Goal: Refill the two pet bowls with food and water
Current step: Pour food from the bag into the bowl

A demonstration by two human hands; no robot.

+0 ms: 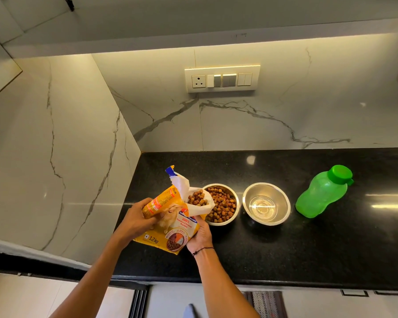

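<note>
A yellow pet food bag [170, 223] is tilted with its torn white mouth over the left steel bowl [236, 200], and brown kibble sits at the opening. That bowl holds a heap of kibble [223, 204]. My left hand [136, 220] grips the bag's upper left side. My right hand [200, 235] holds the bag from below at its lower right corner. The right steel bowl [283, 203] has a little water at its bottom. A green bottle [319, 193] with its green cap on lies on the counter to the right of the bowls.
Everything rests on a black granite counter [308, 253] in a corner of white marble walls. A switch and socket panel [222, 78] is on the back wall. A cabinet underside runs overhead. A striped mat [264, 302] lies on the floor below the counter edge.
</note>
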